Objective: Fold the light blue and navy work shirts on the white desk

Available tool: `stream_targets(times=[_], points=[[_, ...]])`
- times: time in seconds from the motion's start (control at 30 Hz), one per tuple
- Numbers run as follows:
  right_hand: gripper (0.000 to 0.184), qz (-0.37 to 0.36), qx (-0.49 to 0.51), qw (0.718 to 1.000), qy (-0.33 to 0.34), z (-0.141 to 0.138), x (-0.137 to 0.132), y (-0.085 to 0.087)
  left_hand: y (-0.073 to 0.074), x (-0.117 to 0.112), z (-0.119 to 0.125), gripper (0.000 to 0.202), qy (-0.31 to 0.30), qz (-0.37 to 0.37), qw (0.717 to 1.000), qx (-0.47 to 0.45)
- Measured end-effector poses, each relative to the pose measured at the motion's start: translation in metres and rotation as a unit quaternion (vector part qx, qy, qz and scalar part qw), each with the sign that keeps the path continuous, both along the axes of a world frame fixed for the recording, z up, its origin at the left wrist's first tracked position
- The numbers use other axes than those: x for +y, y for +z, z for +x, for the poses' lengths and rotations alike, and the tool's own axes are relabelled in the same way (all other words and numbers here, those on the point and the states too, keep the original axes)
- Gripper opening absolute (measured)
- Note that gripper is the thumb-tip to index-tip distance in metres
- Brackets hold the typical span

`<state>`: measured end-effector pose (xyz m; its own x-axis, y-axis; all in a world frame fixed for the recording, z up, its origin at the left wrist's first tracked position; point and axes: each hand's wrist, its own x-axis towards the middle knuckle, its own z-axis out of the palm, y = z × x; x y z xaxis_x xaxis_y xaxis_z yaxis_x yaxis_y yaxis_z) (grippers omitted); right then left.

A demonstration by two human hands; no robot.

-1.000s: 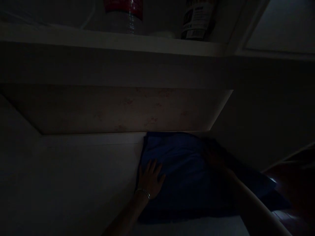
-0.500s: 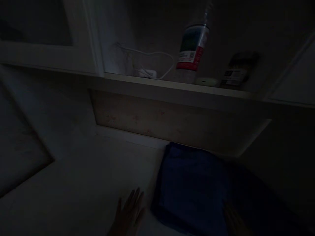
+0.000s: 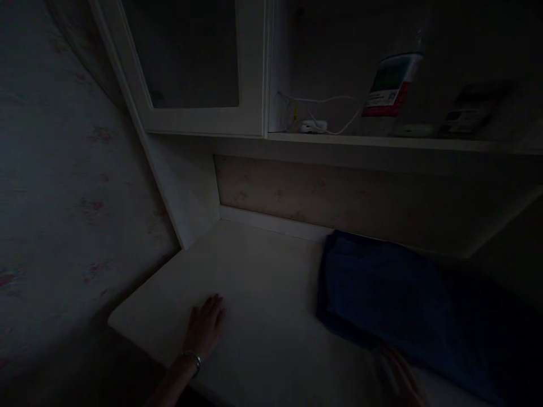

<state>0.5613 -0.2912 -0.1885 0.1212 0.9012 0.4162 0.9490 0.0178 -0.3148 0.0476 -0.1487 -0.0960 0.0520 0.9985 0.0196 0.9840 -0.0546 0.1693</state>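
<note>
Left hand (image 3: 205,329) rests on white desktop (image 3: 263,305), gripping nothing. Right hand (image 3: 402,377) blurred beside blue cloth (image 3: 382,285); I can't tell its grip. Cloth's right end dissolves into shadow.

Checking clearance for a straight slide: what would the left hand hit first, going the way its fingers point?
Probably the white strip along the back of the tabletop. Nothing shows between it and the left hand, though dim light makes depth unclear.
</note>
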Motion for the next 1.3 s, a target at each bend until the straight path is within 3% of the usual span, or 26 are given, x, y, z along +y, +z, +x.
stream_targets(times=[0.07, 0.17, 0.33, 0.67, 1.07, 1.3], points=[[0.047, -0.011, -0.016, 1.000, 0.008, -0.031, 0.000, 0.002, -0.004, -0.001, -0.004, 0.047, -0.010, 0.002, 1.000, 0.010], [0.046, -0.028, -0.044, 0.998, -0.024, -0.051, 0.000, 0.012, -0.013, -0.003, -0.009, 0.048, -0.027, 0.033, 0.998, 0.041], [0.047, -0.051, -0.066, 0.996, -0.032, -0.051, 0.001, 0.025, -0.021, -0.006, -0.012, 0.049, -0.038, 0.078, 0.994, 0.066], [0.048, -0.083, -0.056, 0.994, -0.052, -0.058, 0.001, 0.033, -0.012, -0.007, -0.009, 0.048, -0.038, 0.081, 0.994, 0.059], [0.041, -0.076, -0.024, 0.996, -0.046, -0.063, 0.001, 0.047, -0.012, -0.006, -0.009, 0.047, -0.038, 0.081, 0.994, 0.057], [0.043, -0.088, -0.034, 0.994, -0.062, -0.061, 0.002, 0.044, -0.010, -0.005, -0.007, 0.046, -0.030, 0.082, 0.995, 0.054]])
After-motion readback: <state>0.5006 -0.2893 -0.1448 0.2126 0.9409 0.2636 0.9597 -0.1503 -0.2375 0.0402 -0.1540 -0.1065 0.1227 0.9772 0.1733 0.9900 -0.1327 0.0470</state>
